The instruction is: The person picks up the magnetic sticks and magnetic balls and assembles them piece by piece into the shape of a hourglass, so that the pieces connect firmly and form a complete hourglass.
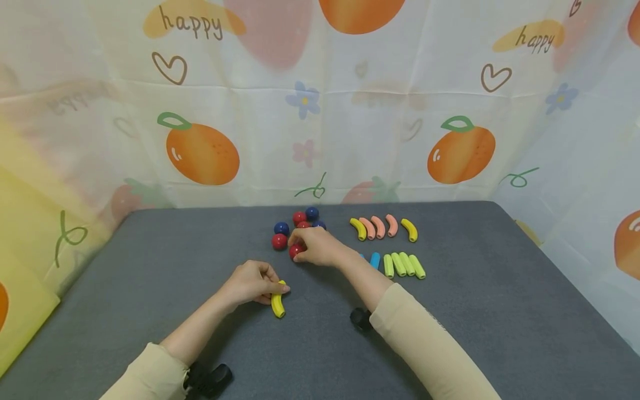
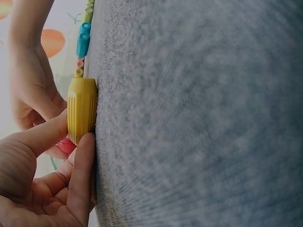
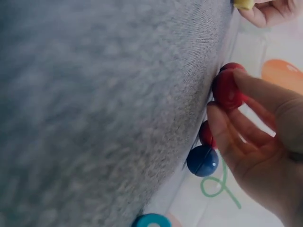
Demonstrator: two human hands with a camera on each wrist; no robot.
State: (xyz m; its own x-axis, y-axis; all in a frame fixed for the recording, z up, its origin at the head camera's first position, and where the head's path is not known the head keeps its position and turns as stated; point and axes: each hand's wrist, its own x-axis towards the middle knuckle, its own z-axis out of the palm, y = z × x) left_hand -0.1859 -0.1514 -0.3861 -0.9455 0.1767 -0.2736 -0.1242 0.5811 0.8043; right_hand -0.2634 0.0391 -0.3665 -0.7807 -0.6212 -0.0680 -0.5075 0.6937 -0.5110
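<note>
My left hand (image 1: pixel 252 283) pinches a yellow curved, banana-shaped piece (image 1: pixel 278 305) between thumb and fingers, low over the grey tabletop. Ridges run along that piece in the left wrist view, where it appears at the table surface. Farther forward, my right hand (image 1: pixel 320 247) holds a glossy red ball (image 3: pixel 227 89) by its fingertips, at the near side of a group of balls. Around it are another red ball (image 1: pixel 279 241), a blue ball (image 1: pixel 281 228) and several more red and blue ones, partly hidden behind the right hand.
Yellow and pink curved pieces (image 1: pixel 378 227) stand in a row at the back right. Before them lie light green ridged cylinders (image 1: pixel 404 264) and blue cylinders (image 1: pixel 375 260), partly covered by the right forearm. A printed cloth (image 1: pixel 320 133) hangs behind the table (image 1: pixel 475 333).
</note>
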